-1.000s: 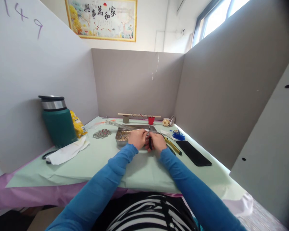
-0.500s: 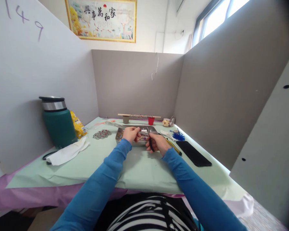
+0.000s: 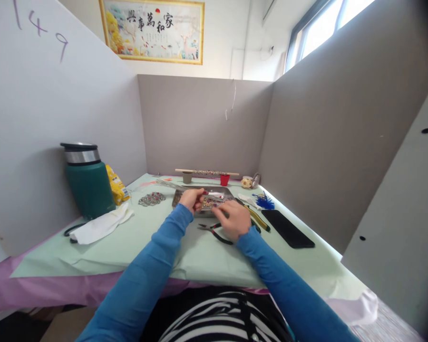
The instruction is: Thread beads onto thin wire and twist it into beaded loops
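Note:
My left hand hovers over the near left corner of a shallow metal tray of small beads, fingers pinched on a small wire piece too small to make out. My right hand is palm down just in front of the tray, fingers loosely apart and holding nothing. Small black-handled pliers lie on the pale green table cover right beside it, partly under its fingers. Both arms wear blue sleeves.
A green thermos, a yellow packet and a white tissue sit at the left. Beaded pieces lie left of the tray. Yellow-handled pliers, a blue feather and a black phone lie at the right. Grey partitions enclose the table.
My right hand held the black pliers against the piece in my left hand; the pliers now lie on the table and the right hand is free. The hands have moved apart.

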A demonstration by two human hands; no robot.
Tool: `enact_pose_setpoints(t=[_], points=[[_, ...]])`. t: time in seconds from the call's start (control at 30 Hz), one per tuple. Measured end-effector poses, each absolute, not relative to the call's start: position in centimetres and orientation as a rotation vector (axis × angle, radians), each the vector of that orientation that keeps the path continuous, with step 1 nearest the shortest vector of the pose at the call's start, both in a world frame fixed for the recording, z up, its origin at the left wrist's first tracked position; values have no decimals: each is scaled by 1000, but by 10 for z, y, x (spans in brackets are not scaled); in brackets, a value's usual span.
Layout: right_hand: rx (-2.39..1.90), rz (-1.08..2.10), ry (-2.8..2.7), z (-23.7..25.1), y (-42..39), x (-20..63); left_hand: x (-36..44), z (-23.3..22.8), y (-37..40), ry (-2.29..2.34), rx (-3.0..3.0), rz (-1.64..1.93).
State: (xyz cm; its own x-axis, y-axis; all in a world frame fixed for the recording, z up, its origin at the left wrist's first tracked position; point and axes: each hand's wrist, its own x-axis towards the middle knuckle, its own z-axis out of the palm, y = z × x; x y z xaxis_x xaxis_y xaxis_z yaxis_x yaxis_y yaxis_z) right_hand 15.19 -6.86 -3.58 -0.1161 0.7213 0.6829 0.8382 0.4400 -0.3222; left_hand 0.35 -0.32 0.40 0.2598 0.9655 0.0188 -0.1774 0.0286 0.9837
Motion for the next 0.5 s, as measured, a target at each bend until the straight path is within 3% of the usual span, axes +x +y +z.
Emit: enact_pose_setpoints(t=[0.2,0.5], points=[[-1179,-341,-1644,-22,-49,154,6,6,-9,786,1099,892],[-1015,26,-1638,-28,-40,155,7,4,-9,758,1153,817]])
